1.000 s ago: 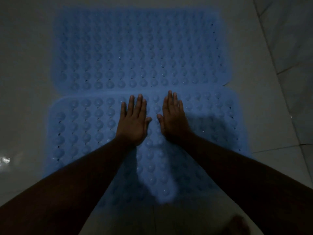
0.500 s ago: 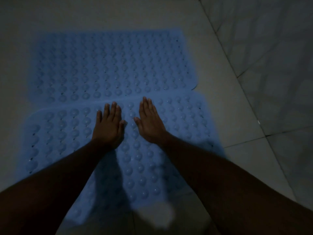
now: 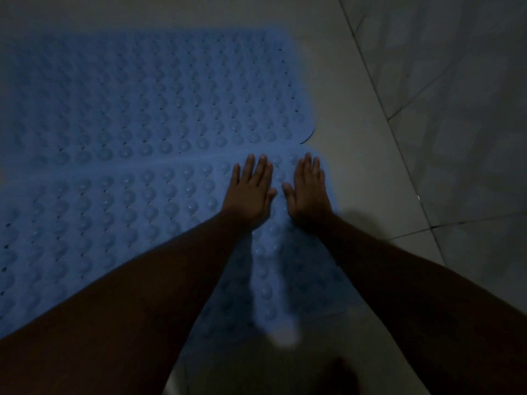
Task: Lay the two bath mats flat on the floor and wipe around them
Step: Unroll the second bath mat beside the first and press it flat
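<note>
Both grips, left hand [image 3: 249, 192] and right hand [image 3: 309, 192], press flat on two mats [image 3: 128, 218].

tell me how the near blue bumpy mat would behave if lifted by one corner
The near blue rubbery bath mat would probably flop and drape, since it looks thin and lies flat on the pale tiled floor. Its rows of domed bumps might cling. Both hands rest flat on it.

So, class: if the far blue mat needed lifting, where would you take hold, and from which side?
Probably the far mat's near-right rounded corner, approached from the bare floor on the right. That corner looks slightly curled up, offering a lip; elsewhere the mat lies flat.
</note>
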